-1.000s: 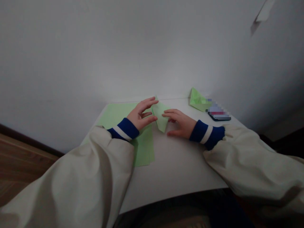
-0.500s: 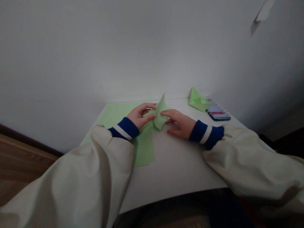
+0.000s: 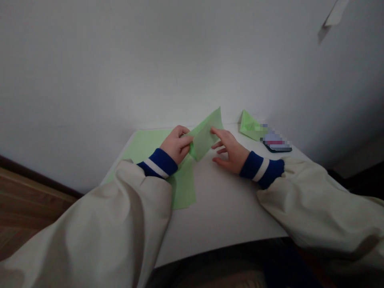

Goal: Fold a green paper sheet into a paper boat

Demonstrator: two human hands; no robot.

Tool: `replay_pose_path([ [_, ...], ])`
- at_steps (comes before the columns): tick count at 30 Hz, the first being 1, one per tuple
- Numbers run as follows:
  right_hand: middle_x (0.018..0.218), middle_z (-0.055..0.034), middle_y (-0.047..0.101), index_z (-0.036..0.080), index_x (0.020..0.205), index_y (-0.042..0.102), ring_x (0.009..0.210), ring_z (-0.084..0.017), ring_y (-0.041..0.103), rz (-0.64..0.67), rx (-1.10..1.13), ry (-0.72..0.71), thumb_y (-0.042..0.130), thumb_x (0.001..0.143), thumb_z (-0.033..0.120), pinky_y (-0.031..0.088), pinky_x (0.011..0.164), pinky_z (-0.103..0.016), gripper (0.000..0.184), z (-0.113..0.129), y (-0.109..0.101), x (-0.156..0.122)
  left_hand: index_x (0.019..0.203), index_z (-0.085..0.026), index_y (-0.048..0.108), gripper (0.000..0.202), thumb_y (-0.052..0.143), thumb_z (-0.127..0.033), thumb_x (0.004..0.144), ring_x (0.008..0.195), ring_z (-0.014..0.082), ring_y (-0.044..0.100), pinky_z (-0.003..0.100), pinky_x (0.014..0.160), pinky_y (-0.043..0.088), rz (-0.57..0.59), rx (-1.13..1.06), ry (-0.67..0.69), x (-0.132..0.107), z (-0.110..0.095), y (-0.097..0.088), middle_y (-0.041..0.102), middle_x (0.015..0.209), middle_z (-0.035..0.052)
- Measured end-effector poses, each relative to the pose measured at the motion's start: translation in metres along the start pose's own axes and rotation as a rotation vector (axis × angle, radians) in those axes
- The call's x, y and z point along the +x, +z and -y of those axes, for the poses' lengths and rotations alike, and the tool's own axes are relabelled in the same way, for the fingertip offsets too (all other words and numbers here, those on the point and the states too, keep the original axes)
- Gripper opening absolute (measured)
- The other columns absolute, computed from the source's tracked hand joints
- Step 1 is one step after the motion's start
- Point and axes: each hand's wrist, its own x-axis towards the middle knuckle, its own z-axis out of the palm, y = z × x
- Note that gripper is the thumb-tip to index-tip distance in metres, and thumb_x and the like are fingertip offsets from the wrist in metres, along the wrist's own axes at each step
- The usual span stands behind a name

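A sheet of light green paper, partly folded, stands tilted above the table between my hands. My left hand pinches its left end between thumb and fingers. My right hand is open on the other side, fingers spread, with a fingertip at the paper's right part; whether it presses on it I cannot tell. Beneath my left hand and forearm lie flat green sheets, partly covered by my sleeve.
The white table meets a pale wall at the back. A folded green paper piece stands at the back right, beside a phone-like dark-edged object with a blurred face. Brown wood shows at the far left.
The paper has swung open to the upper right and shows a broader face. My left hand has closed on its left end, while my right fingers have spread more.
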Motion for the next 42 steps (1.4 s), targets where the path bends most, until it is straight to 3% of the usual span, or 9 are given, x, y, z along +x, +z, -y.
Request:
replay_pose_path([
  [4, 0.138, -0.0118, 0.024, 0.029, 0.142, 0.019, 0.106, -0.027, 0.048, -0.228, -0.26, -0.026, 0.06, 0.071, 0.021, 0.046, 0.086, -0.047, 0.082, 0.009, -0.009, 0.003, 0.093, -0.023, 0.065, 0.025, 0.045, -0.016, 0.079, 0.083, 0.0186, 0.048, 0.034, 0.073, 0.048, -0.007, 0.047, 0.073, 0.0, -0.003, -0.003, 0.048, 0.086, 0.005],
  [7, 0.134, -0.0071, 0.037, 0.031, 0.132, 0.04, 0.118, -0.033, 0.036, -0.231, -0.462, -0.112, 0.061, 0.072, 0.023, 0.03, 0.098, -0.056, 0.064, 0.015, -0.016, 0.003, 0.099, -0.023, 0.064, 0.028, 0.044, -0.016, 0.08, 0.078, 0.0171, 0.047, 0.033, 0.07, 0.047, -0.01, 0.017, 0.089, -0.001, -0.005, -0.002, 0.045, 0.083, 0.0039],
  [12, 0.112, -0.0001, 0.061, 0.03, 0.099, 0.062, 0.108, -0.027, 0.044, -0.102, -0.549, -0.304, 0.055, 0.078, 0.022, 0.033, 0.094, -0.048, 0.024, 0.015, -0.021, 0.003, 0.11, -0.02, 0.06, 0.032, 0.049, -0.016, 0.08, 0.074, 0.0159, 0.046, 0.03, 0.063, 0.046, -0.071, 0.013, 0.023, -0.002, -0.004, 0.0, 0.045, 0.083, 0.0038],
  [18, 0.103, -0.0013, 0.066, 0.023, 0.087, 0.061, 0.102, -0.02, 0.053, 0.286, -0.422, -0.5, 0.049, 0.075, 0.014, 0.043, 0.088, -0.037, 0.019, 0.014, -0.019, 0.006, 0.111, -0.019, 0.059, 0.037, 0.059, -0.025, 0.075, 0.085, 0.0195, 0.048, 0.038, 0.076, 0.047, -0.057, 0.072, -0.165, -0.003, 0.002, 0.003, 0.046, 0.093, 0.0057],
  [22, 0.104, -0.0051, 0.066, 0.02, 0.083, 0.059, 0.102, -0.018, 0.056, 0.404, -0.289, -0.369, 0.05, 0.069, 0.009, 0.046, 0.086, -0.035, 0.02, 0.014, -0.015, 0.003, 0.108, -0.02, 0.061, 0.047, 0.069, -0.033, 0.064, 0.114, 0.0314, 0.038, 0.051, 0.096, 0.036, -0.057, 0.167, -0.209, -0.006, 0.006, 0.007, 0.037, 0.123, 0.0107],
  [26, 0.107, -0.004, 0.066, 0.021, 0.083, 0.058, 0.102, -0.017, 0.058, 0.463, -0.178, -0.216, 0.051, 0.064, 0.004, 0.046, 0.088, -0.034, 0.026, 0.009, -0.016, 0.0, 0.108, -0.023, 0.062, 0.053, 0.073, -0.04, 0.058, 0.131, 0.0432, 0.015, 0.062, 0.104, 0.014, 0.076, 0.28, -0.17, -0.011, 0.004, 0.009, 0.024, 0.143, 0.0091],
  [29, 0.111, -0.0012, 0.066, 0.022, 0.082, 0.058, 0.109, -0.017, 0.057, 0.5, -0.104, -0.15, 0.053, 0.064, 0.004, 0.043, 0.092, -0.034, 0.026, 0.002, -0.019, -0.001, 0.112, -0.027, 0.06, 0.052, 0.068, -0.043, 0.064, 0.134, 0.0414, 0.012, 0.063, 0.104, 0.007, 0.226, 0.298, -0.083, -0.014, 0.003, 0.01, 0.032, 0.142, 0.0074],
  [35, 0.106, -0.0016, 0.068, 0.021, 0.078, 0.061, 0.112, -0.016, 0.056, 0.486, 0.043, -0.023, 0.059, 0.069, 0.01, 0.045, 0.092, -0.031, 0.014, -0.007, -0.025, -0.007, 0.126, -0.026, 0.049, 0.055, 0.055, -0.049, 0.076, 0.135, 0.0354, 0.019, 0.062, 0.104, 0.015, 0.495, 0.181, -0.069, -0.017, 0.006, 0.016, 0.039, 0.141, 0.0086],
  [42, 0.104, -0.0033, 0.069, 0.021, 0.088, 0.065, 0.107, -0.017, 0.058, 0.478, 0.023, -0.048, 0.061, 0.076, 0.031, 0.045, 0.09, -0.031, 0.016, -0.008, -0.029, -0.007, 0.12, -0.021, 0.052, 0.061, 0.061, -0.053, 0.069, 0.131, 0.0348, 0.029, 0.062, 0.104, 0.013, 0.532, 0.077, -0.128, -0.018, 0.003, 0.016, 0.037, 0.142, 0.0132],
])
